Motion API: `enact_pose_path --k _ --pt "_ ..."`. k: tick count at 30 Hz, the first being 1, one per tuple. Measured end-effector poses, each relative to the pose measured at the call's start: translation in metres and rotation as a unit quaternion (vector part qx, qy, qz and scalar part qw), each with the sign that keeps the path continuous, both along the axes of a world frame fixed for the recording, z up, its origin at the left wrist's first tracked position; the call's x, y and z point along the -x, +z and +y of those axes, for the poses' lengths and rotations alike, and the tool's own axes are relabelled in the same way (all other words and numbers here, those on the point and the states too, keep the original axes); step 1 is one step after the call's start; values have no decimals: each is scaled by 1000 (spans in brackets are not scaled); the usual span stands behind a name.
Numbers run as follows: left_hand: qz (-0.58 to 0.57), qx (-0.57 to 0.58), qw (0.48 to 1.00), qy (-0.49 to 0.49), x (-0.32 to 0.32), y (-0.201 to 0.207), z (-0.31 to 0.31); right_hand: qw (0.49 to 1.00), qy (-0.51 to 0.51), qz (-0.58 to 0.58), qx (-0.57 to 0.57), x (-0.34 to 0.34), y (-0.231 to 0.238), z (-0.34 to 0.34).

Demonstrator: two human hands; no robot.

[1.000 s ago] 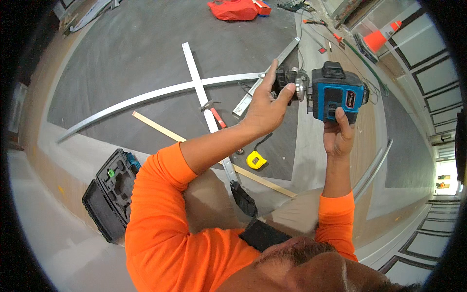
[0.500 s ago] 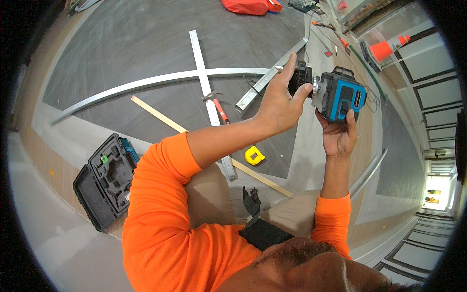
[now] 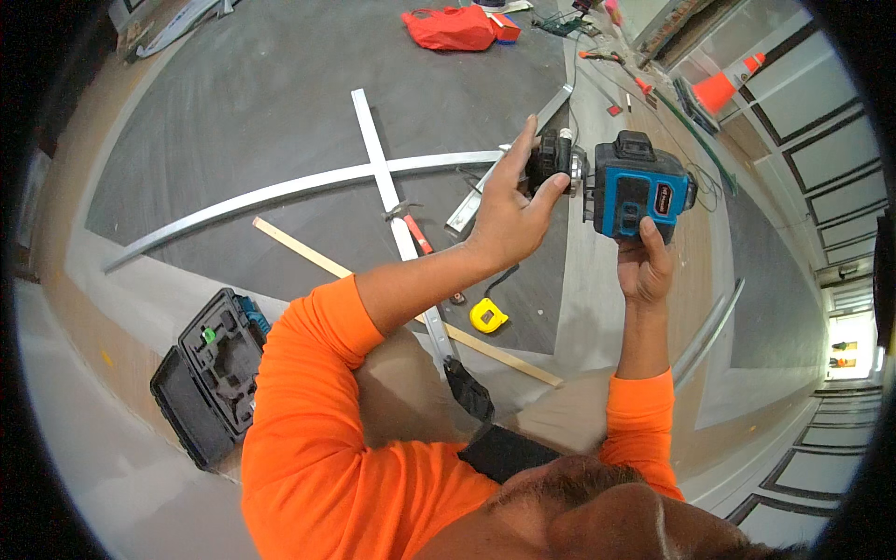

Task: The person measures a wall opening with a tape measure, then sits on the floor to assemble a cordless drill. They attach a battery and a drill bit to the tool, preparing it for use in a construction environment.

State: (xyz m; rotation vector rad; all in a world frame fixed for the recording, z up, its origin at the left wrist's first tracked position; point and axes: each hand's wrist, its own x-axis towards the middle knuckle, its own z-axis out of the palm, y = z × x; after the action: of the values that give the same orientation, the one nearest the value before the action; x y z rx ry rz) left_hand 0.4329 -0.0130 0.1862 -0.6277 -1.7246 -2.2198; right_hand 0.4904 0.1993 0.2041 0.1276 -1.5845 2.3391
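Note:
My right hand (image 3: 646, 266) grips a blue and black laser level (image 3: 644, 191) from below, fingers behind it and thumb on its front. In my left hand (image 3: 513, 215) is a black round mount (image 3: 549, 161) with a silver collar facing the level. The thumb presses the near edge of the mount, while the fingers reach along its far side. Collar and level sit very close together; a thin gap seems to show between them. Below my left forearm lies a yellow tape measure (image 3: 488, 315). A hammer (image 3: 417, 233) with a red handle rests across a metal bar.
Long metal bars (image 3: 369, 140) cross on the grey floor, with a wooden strip (image 3: 308, 250) beside them. An open black case (image 3: 222, 359) lies at the left. Farther off are a red bag (image 3: 448, 30), cables and tools, and an orange cone (image 3: 717, 91).
Both hands have shifted slightly left with the mount and laser level. The level has turned so more of its front shows, and the gap beside the collar looks a little wider.

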Motion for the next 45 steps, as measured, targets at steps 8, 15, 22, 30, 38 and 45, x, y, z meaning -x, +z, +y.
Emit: enact_pose_path --k 8,15,22,30,38,45 --pt "238 -1 966 101 18 -6 -3 995 -7 -65 76 -3 5 -28" --pt "410 154 882 176 17 19 -19 981 22 -102 164 -9 13 -32" --pt "448 125 875 133 25 20 -32 978 55 -78 187 -13 17 -31" --pt "536 204 797 190 33 14 -46 980 69 -76 167 -21 30 -34" --pt "518 134 825 183 28 20 -28 973 76 -63 210 -30 43 -33" --pt "501 75 854 120 18 31 -30 978 34 -49 202 -37 52 -39"
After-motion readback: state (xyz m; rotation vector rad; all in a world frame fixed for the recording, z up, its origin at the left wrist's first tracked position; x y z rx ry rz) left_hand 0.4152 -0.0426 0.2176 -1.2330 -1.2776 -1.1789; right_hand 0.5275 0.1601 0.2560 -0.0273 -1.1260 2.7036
